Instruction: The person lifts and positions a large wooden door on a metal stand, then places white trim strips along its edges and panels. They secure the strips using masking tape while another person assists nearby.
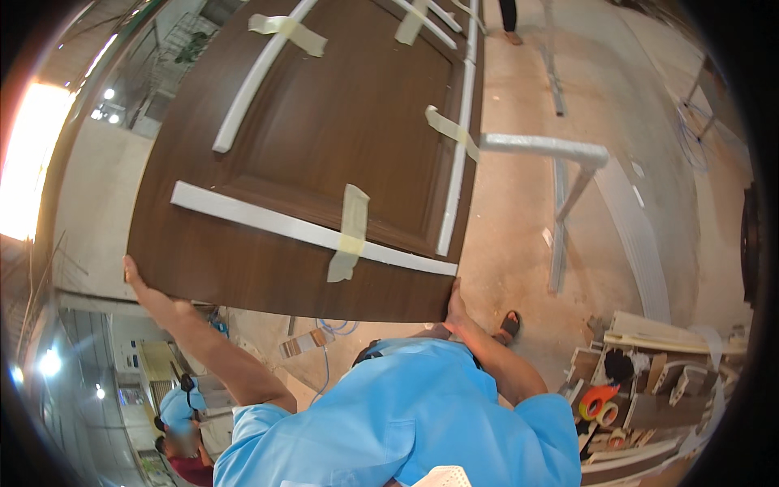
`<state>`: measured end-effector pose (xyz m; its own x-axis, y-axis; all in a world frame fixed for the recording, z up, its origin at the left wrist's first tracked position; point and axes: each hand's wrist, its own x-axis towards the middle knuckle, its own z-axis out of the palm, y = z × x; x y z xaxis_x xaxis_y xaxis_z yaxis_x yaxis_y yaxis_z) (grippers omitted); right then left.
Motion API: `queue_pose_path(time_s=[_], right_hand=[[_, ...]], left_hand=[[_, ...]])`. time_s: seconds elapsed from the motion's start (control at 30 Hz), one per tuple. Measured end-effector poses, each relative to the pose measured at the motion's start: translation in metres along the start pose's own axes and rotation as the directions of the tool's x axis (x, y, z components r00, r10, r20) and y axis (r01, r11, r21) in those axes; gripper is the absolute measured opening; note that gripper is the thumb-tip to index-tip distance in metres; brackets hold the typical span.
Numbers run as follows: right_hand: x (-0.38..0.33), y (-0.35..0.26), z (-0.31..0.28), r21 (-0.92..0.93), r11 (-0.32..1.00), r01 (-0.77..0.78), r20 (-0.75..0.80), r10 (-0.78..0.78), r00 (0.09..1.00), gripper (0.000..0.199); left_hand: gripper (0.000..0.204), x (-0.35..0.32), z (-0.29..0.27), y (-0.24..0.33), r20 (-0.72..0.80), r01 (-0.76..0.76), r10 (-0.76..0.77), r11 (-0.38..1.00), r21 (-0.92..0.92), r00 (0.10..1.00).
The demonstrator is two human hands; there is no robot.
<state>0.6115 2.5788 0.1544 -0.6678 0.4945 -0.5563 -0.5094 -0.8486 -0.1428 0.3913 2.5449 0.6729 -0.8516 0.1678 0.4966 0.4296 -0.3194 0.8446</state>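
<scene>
A large dark brown panelled door point(324, 122) stretches away in front of me. My left hand point(148, 286) is closed on its near left corner, the thumb up along the side edge. At the near right corner, my right hand point(456, 305) grips the edge, its fingers partly hidden. A white strip point(260, 217), looking like foam, lies across the door's near end under a piece of pale yellow tape point(352, 227). Other white strips run along the left point(256, 89) and right point(457, 162) sides, also taped. The door's far end is cut off by the picture.
A plastic-wrapped stand point(544, 148) is right of the door. Offcuts, tape rolls point(596, 402) and boards pile up at the lower right. A person's leg point(509, 16) shows at the far end; other people point(182, 442) are at lower left. A blue hose point(326, 365) crosses the floor.
</scene>
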Motion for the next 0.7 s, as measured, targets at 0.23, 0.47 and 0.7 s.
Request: queue_pose_path(time_s=[0.23, 0.47, 0.7], right_hand=[[0.002, -0.007, -0.009, -0.105, 0.994, -0.015, 0.008, 0.016, 1.0, 0.086], [0.001, -0.043, -0.052, -0.9, 0.429, 0.071, 0.206, 0.275, 0.939, 0.097], [0.006, -0.061, -0.033, -0.345, 0.856, -0.384, 0.03, 0.42, 0.907, 0.097]], left_hand=[[0.043, 0.012, -0.01, -0.006, -0.016, 0.067, -0.07, 0.987, -0.147, 0.997], [0.037, 0.004, -0.032, -0.019, 0.162, 0.081, -0.04, 0.964, -0.253, 0.986], [0.067, -0.007, -0.033, -0.001, 0.467, 0.198, -0.009, 0.912, -0.359, 0.884]])
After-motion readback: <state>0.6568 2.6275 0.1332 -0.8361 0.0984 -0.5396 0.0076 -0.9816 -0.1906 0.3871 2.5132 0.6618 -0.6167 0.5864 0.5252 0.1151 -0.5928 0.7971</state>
